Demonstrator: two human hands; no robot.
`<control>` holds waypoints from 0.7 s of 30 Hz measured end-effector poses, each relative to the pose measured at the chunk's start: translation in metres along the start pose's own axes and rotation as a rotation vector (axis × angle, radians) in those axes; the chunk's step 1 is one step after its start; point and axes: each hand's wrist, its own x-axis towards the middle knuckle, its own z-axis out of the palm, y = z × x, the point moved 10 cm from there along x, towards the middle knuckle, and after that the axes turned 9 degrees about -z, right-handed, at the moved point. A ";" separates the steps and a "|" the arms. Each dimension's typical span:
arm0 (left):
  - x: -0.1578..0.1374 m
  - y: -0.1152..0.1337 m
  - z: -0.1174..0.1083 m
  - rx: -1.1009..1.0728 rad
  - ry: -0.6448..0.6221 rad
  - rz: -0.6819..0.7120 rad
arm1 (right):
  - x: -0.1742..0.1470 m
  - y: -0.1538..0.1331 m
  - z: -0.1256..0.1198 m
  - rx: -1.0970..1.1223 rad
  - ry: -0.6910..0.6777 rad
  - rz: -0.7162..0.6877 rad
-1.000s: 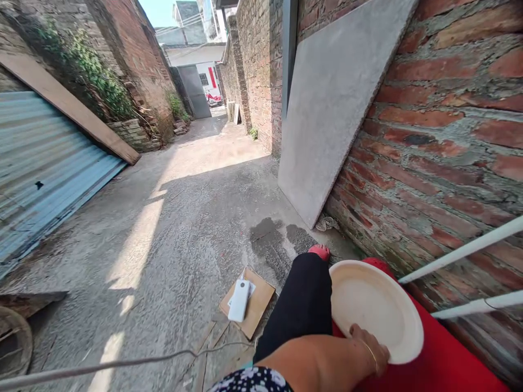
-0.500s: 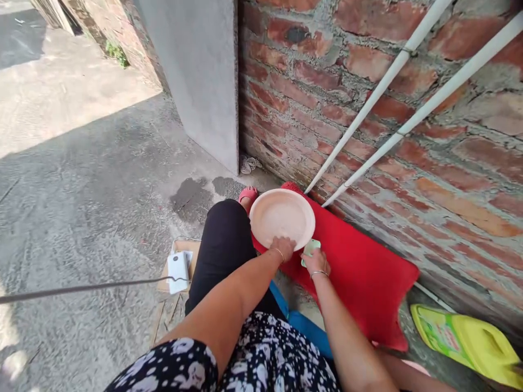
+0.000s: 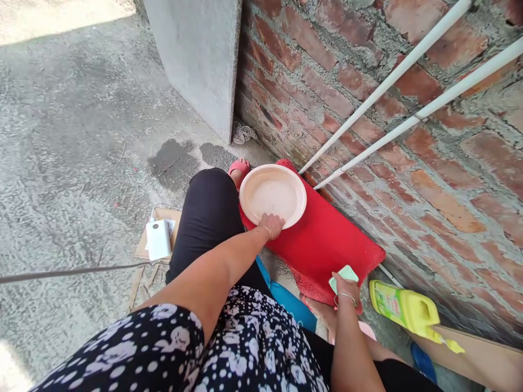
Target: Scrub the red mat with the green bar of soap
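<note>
A pale pink basin (image 3: pixel 292 190) rests on the red mat (image 3: pixel 327 239), with what looks like water in it. My left hand (image 3: pixel 272 224) is closed over the near rim of the basin, its fingers on the inner side. Away to the right, my right hand (image 3: pixel 346 287) grips a pale green, flat, rounded block (image 3: pixel 348 273), perhaps soap, above the mat's near right end. The fingers beneath the block are hidden.
A yellow jug (image 3: pixel 412 307) lies at the right. A brick wall (image 3: pixel 359 114) with two white pipes (image 3: pixel 386 87) borders the mat. A white device (image 3: pixel 158 239) with a cable sits on cardboard (image 3: pixel 141 250) at left. A grey slab (image 3: pixel 200 60) stands behind.
My right hand has moved away from the basin, toward the mat's near right end, still holding the green block. My left hand stays at the basin's rim. The view has tilted downward.
</note>
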 end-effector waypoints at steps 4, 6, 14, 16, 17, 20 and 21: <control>0.001 -0.001 0.001 -0.007 -0.003 -0.012 | -0.016 -0.123 0.016 0.098 -0.095 -0.157; 0.002 0.000 0.002 0.003 -0.013 -0.003 | -0.030 -0.186 0.026 0.103 -0.127 -0.261; -0.001 -0.001 0.000 -0.005 -0.027 -0.016 | -0.036 -0.178 0.029 0.120 -0.117 -0.297; -0.002 -0.001 0.000 -0.013 -0.042 -0.025 | -0.028 -0.126 0.026 0.119 -0.117 -0.173; -0.002 -0.001 0.000 -0.018 -0.044 -0.026 | -0.026 -0.100 0.025 0.121 -0.120 -0.113; -0.002 0.000 -0.002 -0.018 -0.032 -0.024 | -0.021 -0.040 0.022 0.133 -0.127 0.022; -0.002 0.001 -0.002 -0.017 -0.027 -0.022 | -0.021 -0.029 0.021 0.139 -0.129 0.048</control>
